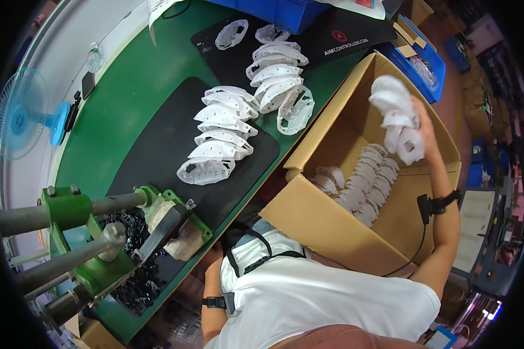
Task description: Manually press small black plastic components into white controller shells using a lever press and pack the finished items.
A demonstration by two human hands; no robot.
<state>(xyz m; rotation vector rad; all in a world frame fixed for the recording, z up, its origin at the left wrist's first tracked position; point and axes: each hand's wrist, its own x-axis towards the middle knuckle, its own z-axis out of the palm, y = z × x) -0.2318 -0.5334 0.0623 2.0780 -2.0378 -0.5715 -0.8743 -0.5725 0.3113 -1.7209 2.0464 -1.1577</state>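
Observation:
My right hand (426,129) is closed on a stack of white plastic shells (395,110), holding it over the right side of a large open cardboard box (314,230). The stack is a little smeared by motion. Inside the box, rows of similar white shells (364,183) stand packed together. My left hand (215,255) is low at the green table's edge, beside the press; its fingers are hidden. On the table, one row of white shells (224,131) lies on a black mat, and a second row (276,72) lies farther back.
A green hand press (93,244) stands at the left table edge, near a heap of small black parts (137,279). A blue fan (23,116) is at far left. Blue bins (291,13) stand at the back, and another blue bin (434,70) beyond the box.

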